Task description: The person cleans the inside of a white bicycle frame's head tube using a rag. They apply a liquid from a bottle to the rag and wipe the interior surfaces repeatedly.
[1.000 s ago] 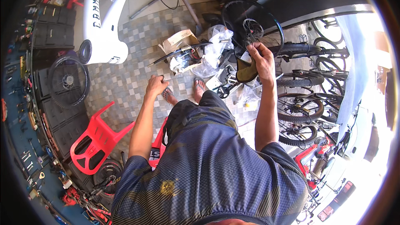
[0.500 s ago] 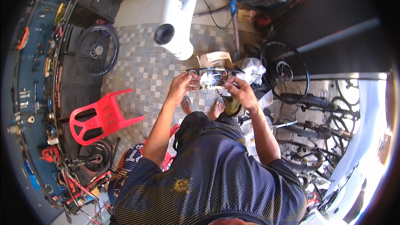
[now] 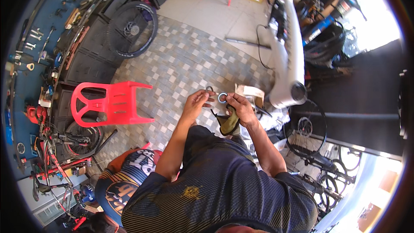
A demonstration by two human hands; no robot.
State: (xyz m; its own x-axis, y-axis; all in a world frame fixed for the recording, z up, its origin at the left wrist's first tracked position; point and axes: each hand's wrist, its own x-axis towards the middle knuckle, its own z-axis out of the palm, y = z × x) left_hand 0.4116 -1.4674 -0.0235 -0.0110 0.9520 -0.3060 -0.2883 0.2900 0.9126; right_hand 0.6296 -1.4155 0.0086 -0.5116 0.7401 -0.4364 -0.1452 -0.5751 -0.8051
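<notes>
My left hand (image 3: 197, 103) pinches a thin dark metal ring (image 3: 209, 89) between thumb and fingertips. A second metal ring (image 3: 222, 98), paler and shaped like a bearing, is gripped by the fingers of my right hand (image 3: 242, 109). The two rings are held close together but apart, in front of my body. An olive-green rag (image 3: 229, 123) hangs below my right hand, seemingly tucked in its lower fingers. Just beyond that hand stands an open cardboard box (image 3: 250, 91), its contents mostly hidden.
A white bike frame (image 3: 288, 60) rises beyond the box on the right. A red plastic chair (image 3: 113, 103) lies at left, with a bicycle wheel (image 3: 132, 30) behind it. Another person (image 3: 125, 181) is low at my left. Several bikes stand at right; tools hang on the left wall.
The view has swung, so the frame and box appear farther right. My hands are closer together and clear of the box; the ring in my right hand now shows plainly.
</notes>
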